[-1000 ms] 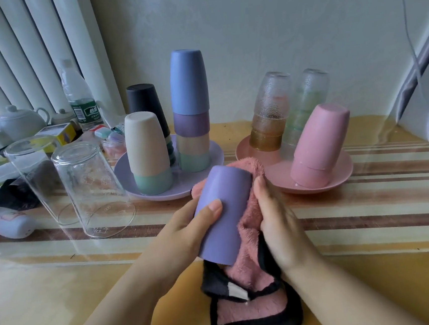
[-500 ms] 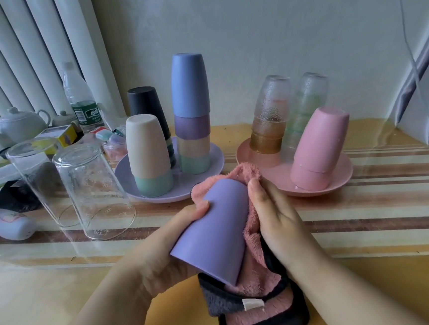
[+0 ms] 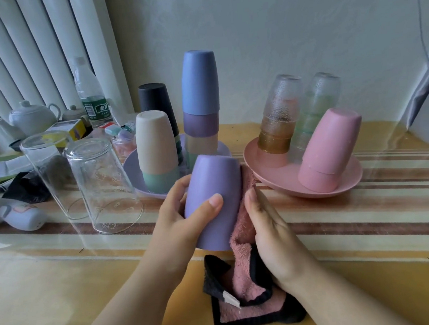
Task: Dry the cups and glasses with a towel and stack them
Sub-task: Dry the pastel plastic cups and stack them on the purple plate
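Near the bench's [image 3: 64,292] front edge, at about six o'clock in the view, the left hand [image 3: 182,217] has its grip wrapped round an upturned lilac cup [image 3: 210,188], thumb across the near wall and fingers curled behind. Half a second ago this cup lay tipped over toward three o'clock; it now stands nearly upright, mouth down and held above the bench. A second ago the thumb sat higher on the wall, so the cup is being turned in the hand.

At the cup's three o'clock side, the right hand [image 3: 274,237] presses a pink towel [image 3: 242,250] with black edging against the wall. Its fingers lie fairly straight along the cloth, while the heel of the hand gathers the rest of the towel, which hangs down toward the bench. The cloth has slid from over the cup's base down to its flank.

My reading is that the outside is being wiped round, face by face, and this cup is close to done. Whether the inside is dry cannot be seen.

At twelve o'clock a lilac plate [image 3: 134,174] carries stacked cups, the tall stack [image 3: 201,111] topped in blue; a likely home for this one. At one to two o'clock a pink plate [image 3: 275,183] holds pebbled glasses [image 3: 279,115] and pink cups [image 3: 329,149]. Two clear glasses [image 3: 101,185] stand at ten o'clock.
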A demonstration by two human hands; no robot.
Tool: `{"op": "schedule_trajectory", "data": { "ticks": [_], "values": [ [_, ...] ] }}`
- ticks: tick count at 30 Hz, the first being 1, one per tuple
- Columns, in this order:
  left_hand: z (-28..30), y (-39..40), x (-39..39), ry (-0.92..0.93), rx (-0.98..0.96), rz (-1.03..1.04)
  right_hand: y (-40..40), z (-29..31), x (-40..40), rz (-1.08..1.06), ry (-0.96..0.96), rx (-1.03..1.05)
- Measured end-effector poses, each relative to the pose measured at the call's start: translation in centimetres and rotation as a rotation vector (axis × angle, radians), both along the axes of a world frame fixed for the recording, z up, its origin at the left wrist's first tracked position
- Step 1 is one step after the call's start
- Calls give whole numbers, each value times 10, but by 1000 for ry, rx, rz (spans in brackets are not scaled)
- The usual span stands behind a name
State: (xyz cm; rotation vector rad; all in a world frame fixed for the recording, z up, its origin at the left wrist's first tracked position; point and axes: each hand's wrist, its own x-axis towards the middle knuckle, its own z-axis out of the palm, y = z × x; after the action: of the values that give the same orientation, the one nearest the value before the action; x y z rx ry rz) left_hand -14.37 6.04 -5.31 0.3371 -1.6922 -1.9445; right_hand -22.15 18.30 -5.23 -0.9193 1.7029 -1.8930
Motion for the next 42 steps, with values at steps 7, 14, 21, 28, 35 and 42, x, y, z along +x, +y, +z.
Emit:
{"op": "schedule_trajectory", "data": {
  "ticks": [7, 14, 21, 28, 35, 42],
  "values": [
    [-4, -15, -4, -72, -177, 229, -3, -7, -8, 84, -9, 25],
    [-6, -14, -8, -34, -247, 248, -3, -11, -7, -56, 118, 78],
    [-8, -3, -3, -149, -267, 26, -1, -10, -2, -36, 138, 100],
    [-10, 6, -1, -37, 16, -196, -2, -18, -14, -47, -35, -45],
    [-11, 0, -2, 34, 50, -92, -9, -26, -16, -39, -180, 4],
    [-14, -11, 2, -122, -275, 80, -12, -34, -30, -51, -149, 203]
  ]
}}
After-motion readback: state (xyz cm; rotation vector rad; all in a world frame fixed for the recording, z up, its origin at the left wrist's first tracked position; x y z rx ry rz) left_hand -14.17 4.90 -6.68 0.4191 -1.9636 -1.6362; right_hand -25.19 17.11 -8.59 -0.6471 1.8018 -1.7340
